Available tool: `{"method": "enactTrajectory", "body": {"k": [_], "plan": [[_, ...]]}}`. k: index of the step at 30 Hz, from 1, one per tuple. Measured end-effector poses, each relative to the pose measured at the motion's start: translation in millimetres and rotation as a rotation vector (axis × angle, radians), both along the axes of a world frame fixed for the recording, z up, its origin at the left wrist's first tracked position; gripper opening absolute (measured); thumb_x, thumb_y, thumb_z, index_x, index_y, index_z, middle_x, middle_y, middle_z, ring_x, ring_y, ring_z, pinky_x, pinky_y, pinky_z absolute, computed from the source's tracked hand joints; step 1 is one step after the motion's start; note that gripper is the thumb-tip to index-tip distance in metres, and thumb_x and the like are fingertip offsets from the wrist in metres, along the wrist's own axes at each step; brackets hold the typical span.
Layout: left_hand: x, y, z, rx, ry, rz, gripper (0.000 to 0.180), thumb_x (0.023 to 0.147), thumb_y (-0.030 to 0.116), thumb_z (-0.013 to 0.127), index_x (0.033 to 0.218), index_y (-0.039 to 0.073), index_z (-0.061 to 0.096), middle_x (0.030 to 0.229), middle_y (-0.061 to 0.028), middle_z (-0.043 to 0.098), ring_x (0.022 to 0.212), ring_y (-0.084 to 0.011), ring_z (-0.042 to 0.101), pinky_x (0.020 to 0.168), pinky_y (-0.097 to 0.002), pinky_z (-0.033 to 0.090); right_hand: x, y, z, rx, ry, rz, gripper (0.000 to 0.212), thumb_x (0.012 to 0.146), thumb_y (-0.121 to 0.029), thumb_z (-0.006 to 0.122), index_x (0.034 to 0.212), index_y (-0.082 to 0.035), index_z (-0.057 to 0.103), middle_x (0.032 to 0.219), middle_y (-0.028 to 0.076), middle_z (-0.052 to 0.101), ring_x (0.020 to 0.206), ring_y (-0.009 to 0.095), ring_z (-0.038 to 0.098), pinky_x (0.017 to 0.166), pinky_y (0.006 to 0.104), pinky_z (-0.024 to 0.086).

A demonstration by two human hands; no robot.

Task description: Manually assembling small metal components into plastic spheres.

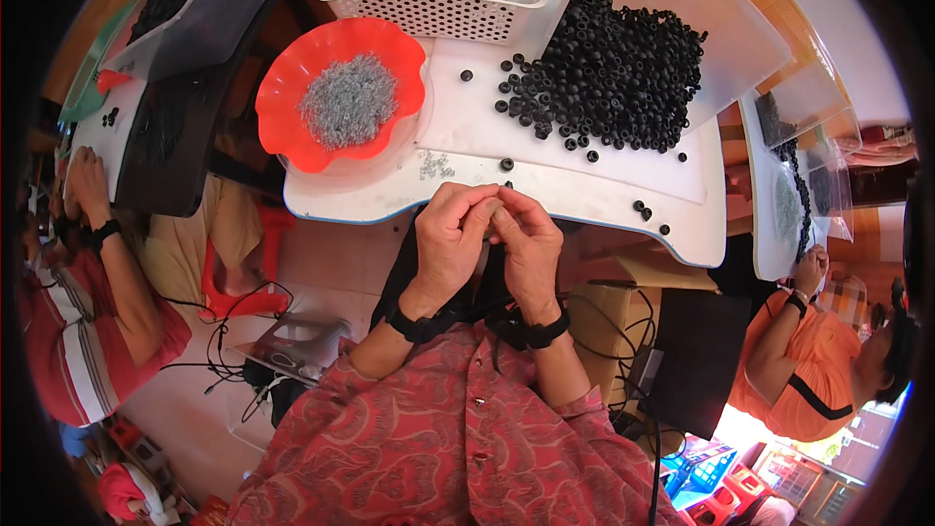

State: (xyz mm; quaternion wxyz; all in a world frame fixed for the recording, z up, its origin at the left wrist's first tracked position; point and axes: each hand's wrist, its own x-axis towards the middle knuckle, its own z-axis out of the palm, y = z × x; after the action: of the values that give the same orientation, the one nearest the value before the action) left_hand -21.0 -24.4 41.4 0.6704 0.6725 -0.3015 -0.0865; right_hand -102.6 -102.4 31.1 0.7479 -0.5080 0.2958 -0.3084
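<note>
Workroom with a tiled floor; a white table [326, 197], blue trim along its near edge, stands before the person. A white sheet [456, 102] covers much of its middle and right.

Containers: near the table's left edge, a red scalloped bowl [278, 102] with a heap of fine silvery-grey pieces [349, 102]; a translucent rim shows beneath it. At the far edge, a white perforated basket [429, 19], a scatter of black pieces visible inside. Toward the far right corner, a translucent plastic bin [745, 34], tilted; a large pile of black bead-like pieces [623, 78], many with a visible hole, lies at its mouth and spreads onto the sheet.

Strays: a few black pieces [643, 210] near the near right corner; one black bead [506, 165] close to the near edge, just beyond the fingers; grey bits [435, 166] loose on the table between bowl and near edge.

Hands: left hand [446, 239] and right hand [531, 248] meet at the middle of the near edge, fingertips drawn together in a narrow pinch. Whether a small piece sits between them cannot be told; the fingers hide it.

Sides: a co-worker in a striped red shirt [88, 331] at left, another in an orange top [799, 370] at right, each at a table.
</note>
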Motion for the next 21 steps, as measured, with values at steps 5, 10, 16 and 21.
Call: {"method": "enactTrajectory", "body": {"k": [5, 10, 16, 21], "plan": [[1.3, -1.6, 0.7, 0.003, -0.055, 0.029, 0.013, 0.090, -0.001, 0.062, 0.102, -0.002, 0.068, 0.088, -0.0059, 0.061, 0.067, -0.0083, 0.059, 0.059, -0.0214, 0.049, 3.5, 2.2, -5.4, 0.088, -0.114, 0.079, 0.030, 0.092, 0.000, 0.061, 0.121, 0.004, 0.061, 0.096, 0.005, 0.066, 0.078, 0.009, 0.060, 0.072, 0.0215, 0.051], [1.7, -1.0, 2.0, 0.029, -0.025, 0.020, 0.013, 0.088, 0.001, 0.064, 0.100, 0.000, 0.069, 0.086, -0.0087, 0.062, 0.067, -0.0124, 0.061, 0.058, -0.0244, 0.050, 6.0, 1.0, -9.4, 0.059, -0.082, 0.073, 0.029, 0.092, -0.001, 0.060, 0.121, 0.004, 0.061, 0.096, 0.007, 0.067, 0.077, 0.010, 0.061, 0.072, 0.0221, 0.052], [5.1, 1.3, -10.3, -0.104, 0.393, -0.070, 0.017, 0.093, 0.005, 0.060, 0.108, -0.002, 0.067, 0.089, -0.0037, 0.062, 0.066, -0.0086, 0.060, 0.061, -0.0217, 0.053, 2.3, -2.7, -11.0, 0.050, -0.049, 0.050, 0.027, 0.094, -0.001, 0.058, 0.120, 0.005, 0.060, 0.102, 0.013, 0.069, 0.080, 0.013, 0.066, 0.068, 0.0224, 0.053], [9.6, 11.7, -19.3, -0.341, 0.904, -0.251, 0.026, 0.098, 0.014, 0.057, 0.119, 0.001, 0.062, 0.091, -0.0027, 0.064, 0.074, -0.0076, 0.058, 0.069, -0.0251, 0.054, -3.4, -4.5, -0.3, -0.001, -0.010, 0.035, 0.027, 0.096, -0.003, 0.054, 0.122, 0.006, 0.057, 0.103, 0.015, 0.069, 0.085, 0.014, 0.067, 0.066, 0.0223, 0.053]]}}
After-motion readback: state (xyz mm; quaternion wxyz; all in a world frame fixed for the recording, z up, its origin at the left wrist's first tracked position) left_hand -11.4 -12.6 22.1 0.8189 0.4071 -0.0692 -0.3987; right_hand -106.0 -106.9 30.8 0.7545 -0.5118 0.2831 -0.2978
